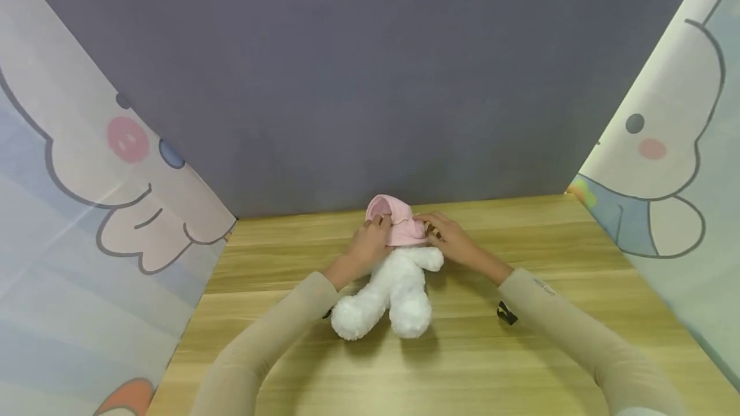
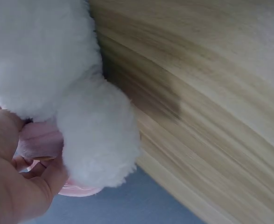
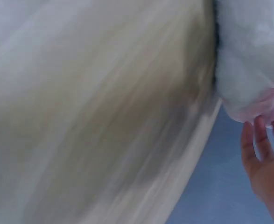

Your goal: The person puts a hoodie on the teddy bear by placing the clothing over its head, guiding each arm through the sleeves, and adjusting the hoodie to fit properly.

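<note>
A fluffy white plush toy (image 1: 399,281) lies on the wooden table, its legs toward the person. Pink cloth clothing (image 1: 399,230) covers the toy's head end, which is hidden; a round opening shows at the cloth's upper left. With thumb and fingers, the left hand (image 1: 370,242) pinches the pink cloth's left side; the left wrist view shows a fold of pink cloth (image 2: 41,140) between them. At the other side, the right hand (image 1: 451,239) touches the cloth's edge, its fingers fairly straight in the right wrist view beside the pink cloth (image 3: 263,107).
The wooden table (image 1: 260,313) ends at a dark grey wall (image 1: 370,82). Curtains with cartoon prints (image 1: 63,255) hang on both sides. A small black strap (image 1: 507,313) is visible beneath the right forearm.
</note>
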Demonstrator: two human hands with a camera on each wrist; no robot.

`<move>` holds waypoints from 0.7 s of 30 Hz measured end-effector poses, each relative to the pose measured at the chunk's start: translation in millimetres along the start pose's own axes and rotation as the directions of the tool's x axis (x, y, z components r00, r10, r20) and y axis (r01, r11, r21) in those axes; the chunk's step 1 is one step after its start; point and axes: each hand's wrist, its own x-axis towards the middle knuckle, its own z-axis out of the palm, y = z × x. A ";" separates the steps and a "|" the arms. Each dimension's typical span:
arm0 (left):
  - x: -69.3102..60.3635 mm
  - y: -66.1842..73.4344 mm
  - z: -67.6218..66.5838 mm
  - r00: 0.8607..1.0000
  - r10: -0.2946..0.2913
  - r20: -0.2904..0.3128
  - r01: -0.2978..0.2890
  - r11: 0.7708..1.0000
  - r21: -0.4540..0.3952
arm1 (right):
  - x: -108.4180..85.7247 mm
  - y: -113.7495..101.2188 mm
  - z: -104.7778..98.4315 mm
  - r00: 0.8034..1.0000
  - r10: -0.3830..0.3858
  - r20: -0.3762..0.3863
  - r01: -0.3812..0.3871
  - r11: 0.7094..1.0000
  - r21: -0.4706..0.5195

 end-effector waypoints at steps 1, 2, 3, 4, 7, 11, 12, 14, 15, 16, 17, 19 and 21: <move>0.3 1.0 2.0 1.000 0.009 -0.018 -0.009 1.000 0.009 | 0.8 -2.0 -2.2 0.999 0.031 -0.013 -0.031 1.000 -0.001; 0.7 1.8 3.5 0.999 0.012 -0.031 -0.012 1.000 0.013 | 2.0 -2.9 -4.0 0.998 0.055 -0.031 -0.056 0.998 -0.012; 1.1 2.5 4.8 0.999 0.013 -0.043 -0.012 1.000 0.014 | 3.4 -3.3 -5.5 0.996 0.072 -0.048 -0.074 0.997 -0.027; 1.4 3.2 5.7 0.999 0.009 -0.048 -0.008 1.000 0.012 | 4.8 -3.0 -7.0 0.994 0.086 -0.065 -0.089 0.995 -0.046; 0.6 4.4 7.2 1.000 -0.012 -0.025 0.012 1.000 -0.009 | 5.9 0.8 -11.4 0.981 0.147 -0.126 -0.158 0.984 -0.080; -1.9 4.4 8.0 1.000 -0.013 0.014 0.013 1.000 -0.022 | 2.2 6.8 -13.3 0.982 0.134 -0.135 -0.151 0.981 -0.124; -2.4 4.7 8.4 1.000 -0.009 0.013 0.009 1.000 -0.021 | 0.4 7.1 -13.2 0.986 0.107 -0.129 -0.124 0.984 -0.127; -2.6 4.6 9.6 1.000 0.000 -0.007 0.000 1.000 -0.001 | -3.1 6.5 -12.0 0.993 0.014 -0.117 -0.031 0.989 -0.145; -2.9 4.4 9.8 1.000 0.003 -0.018 -0.002 1.000 0.008 | -4.7 5.4 -11.1 0.994 -0.031 -0.108 0.014 0.989 -0.148; -3.1 4.0 10.1 1.000 0.004 -0.031 -0.003 1.000 0.016 | -6.2 3.5 -10.2 0.993 -0.068 -0.100 0.052 0.987 -0.150; -3.1 3.3 10.3 0.999 0.005 -0.045 -0.004 1.000 0.022 | -7.3 1.8 -8.9 0.991 -0.098 -0.091 0.084 0.985 -0.149; -2.8 1.4 10.5 0.998 0.007 -0.064 -0.006 1.000 0.027 | -8.2 -0.2 -4.3 0.989 -0.140 -0.057 0.130 0.981 -0.145; -3.5 -0.6 10.6 0.998 0.005 -0.066 -0.004 1.000 0.021 | -7.3 -1.9 1.9 0.990 -0.140 -0.002 0.139 0.981 -0.139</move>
